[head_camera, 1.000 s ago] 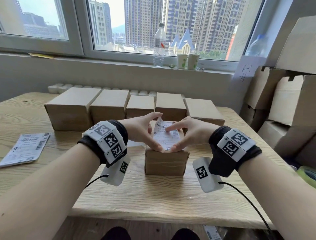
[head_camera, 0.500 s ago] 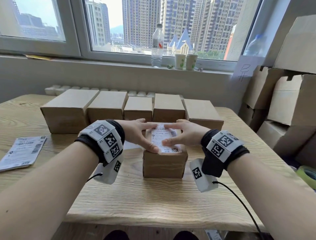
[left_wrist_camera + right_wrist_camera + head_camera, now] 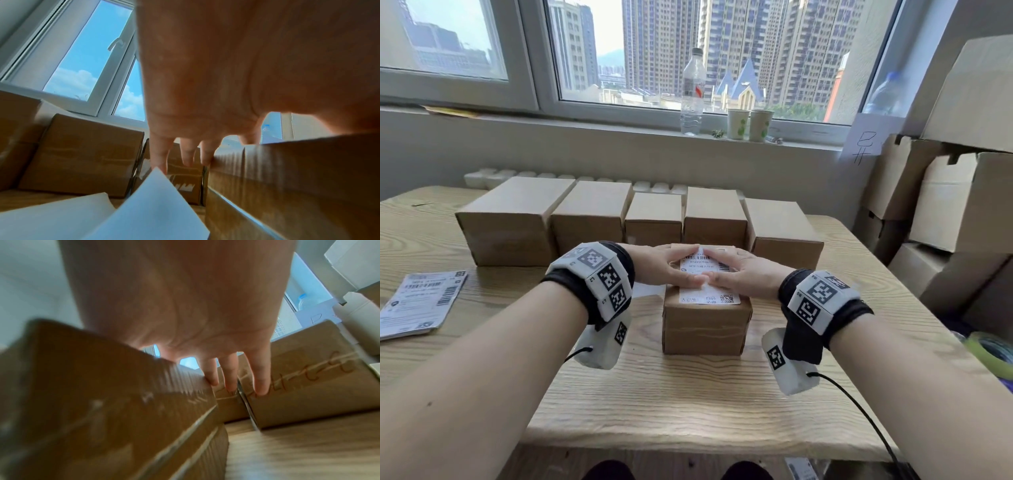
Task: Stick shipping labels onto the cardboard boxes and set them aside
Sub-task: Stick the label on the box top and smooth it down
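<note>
A small cardboard box (image 3: 705,325) stands in the middle of the wooden table (image 3: 688,404). A white shipping label (image 3: 709,291) lies flat on its top. My left hand (image 3: 671,267) and right hand (image 3: 736,270) both press straight fingers down on the label, thumbs meeting near its middle. In the left wrist view the left fingers (image 3: 162,155) reach past the box's top edge (image 3: 287,162). The right wrist view shows the right fingers (image 3: 230,374) stretched over the box (image 3: 102,394).
A row of several plain cardboard boxes (image 3: 592,219) stands behind. A stack of labels (image 3: 417,301) lies at the left, and white backing paper (image 3: 144,211) sits beside the box. Large cartons (image 3: 955,192) are piled at the right; a tape roll (image 3: 993,349) lies near the right edge.
The label, held bent above the box a second ago, now lies flat on its top. Both hands went from pinching it to pressing it with straight fingers.
</note>
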A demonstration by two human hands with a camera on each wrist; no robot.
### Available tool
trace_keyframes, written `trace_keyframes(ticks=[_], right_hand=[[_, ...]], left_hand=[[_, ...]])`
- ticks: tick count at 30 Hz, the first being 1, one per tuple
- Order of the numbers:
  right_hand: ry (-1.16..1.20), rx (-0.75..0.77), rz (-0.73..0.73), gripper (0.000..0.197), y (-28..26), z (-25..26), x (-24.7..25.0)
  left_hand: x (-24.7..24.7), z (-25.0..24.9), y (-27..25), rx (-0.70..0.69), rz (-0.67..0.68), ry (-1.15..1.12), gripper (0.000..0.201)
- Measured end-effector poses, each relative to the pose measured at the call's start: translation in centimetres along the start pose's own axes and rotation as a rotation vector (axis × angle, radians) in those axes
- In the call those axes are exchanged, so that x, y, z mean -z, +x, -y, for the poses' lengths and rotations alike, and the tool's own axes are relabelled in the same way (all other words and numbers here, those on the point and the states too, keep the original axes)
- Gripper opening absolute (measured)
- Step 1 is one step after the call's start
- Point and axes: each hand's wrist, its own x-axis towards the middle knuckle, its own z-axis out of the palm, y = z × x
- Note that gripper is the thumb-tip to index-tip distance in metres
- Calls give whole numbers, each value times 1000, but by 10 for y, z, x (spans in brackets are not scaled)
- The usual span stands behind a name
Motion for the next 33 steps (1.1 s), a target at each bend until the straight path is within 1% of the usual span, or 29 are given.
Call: trace_keyframes(ticks=[2, 5, 8, 12, 14, 17, 18, 20, 22, 26, 28, 29, 31, 32, 33], right_hand=[[49, -25, -44, 60, 0, -3, -4], [60, -69, -88, 56, -3, -5, -3], [13, -87, -117, 52, -7, -2, -1], [-43, -86, -139, 53, -10, 7, 2], [-6, -90, -98, 61, -13, 8, 4], [210, -97, 65, 86, -20, 3, 8], [253, -98, 105, 90, -22, 0, 10], [316, -91, 165, 91, -26, -5, 13], [375, -89, 208, 87, -29, -10, 17], [445, -104, 214, 75, -37, -14, 23], [428, -106, 190, 73, -39, -12, 22], [399, -101, 186, 76, -39, -10, 21], [339, -91, 195, 87, -38, -6, 18], [329, -89, 203, 90, -37, -4, 17], [338, -90, 204, 89, -35, -3, 16]], left_hand=[[-4, -1, 5, 13, -47, -20, 76], [-9, 0, 7, 29, -75, -64, 63], [-13, 2, 7, 49, -130, -132, 54], [-16, -1, 5, 54, -199, -159, 50], [-16, -2, 4, 58, -210, -139, 50], [-17, -2, 5, 62, -212, -125, 51], [-17, -1, 5, 63, -215, -130, 52], [-18, 0, 5, 69, -225, -143, 52], [-19, 1, 4, 80, -233, -147, 53], [-17, -6, -3, 87, -258, -151, 57], [-15, -11, -6, 98, -225, -158, 64], [-14, -12, -7, 100, -198, -148, 71], [-12, -10, -6, 66, -117, -119, 97], [-11, -10, -6, 36, -71, -117, 110], [-10, -9, -6, 12, -40, -123, 118]])
